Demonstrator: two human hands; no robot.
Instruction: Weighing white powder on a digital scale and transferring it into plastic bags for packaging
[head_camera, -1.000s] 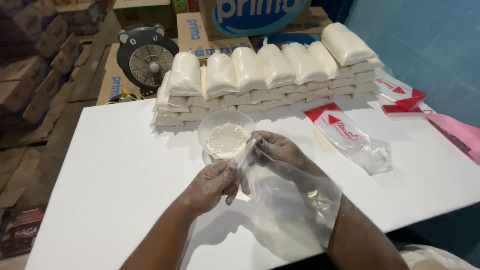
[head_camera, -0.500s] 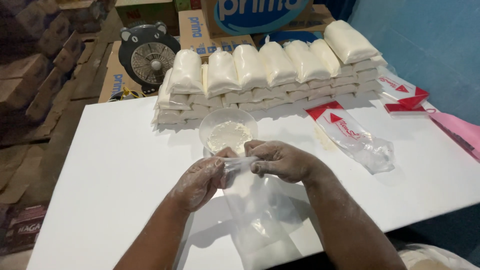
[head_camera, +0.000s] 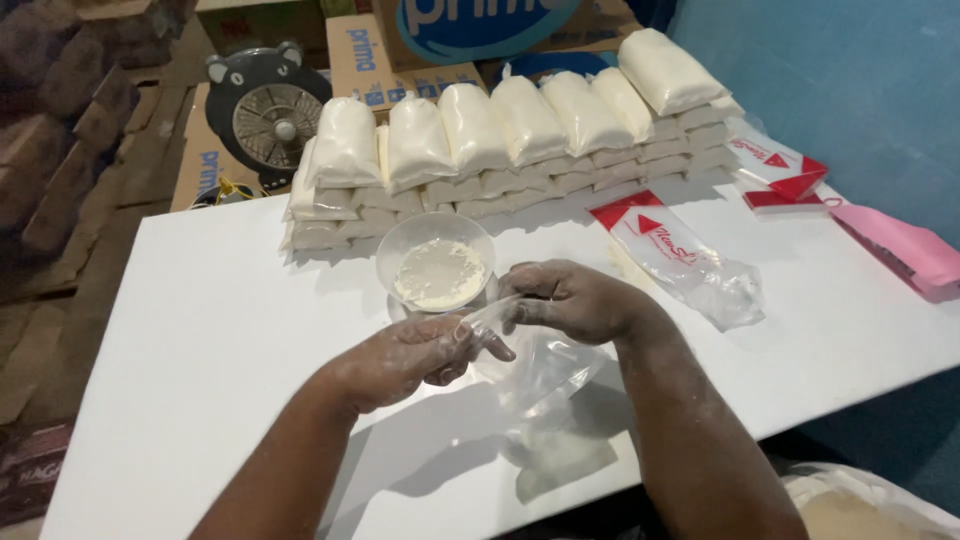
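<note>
White surface (head_camera: 200, 330). On it: stacked rows of filled white bags (head_camera: 500, 150) along far edge, clear bowl of white powder (head_camera: 438, 268) just in front, red-and-clear packet (head_camera: 685, 260) to the right, more packets (head_camera: 775, 170) plus pink wrapper (head_camera: 900, 250) at far right.

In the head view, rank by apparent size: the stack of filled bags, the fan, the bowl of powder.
1. Stack of filled bags, clearly largest.
2. Fan and bowl look alike; the bowl is nearer the camera, so unranked.

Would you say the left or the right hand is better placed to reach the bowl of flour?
Probably the right hand: it grips the bag right beside the bowl, while the left hand sits nearer the person.
</note>
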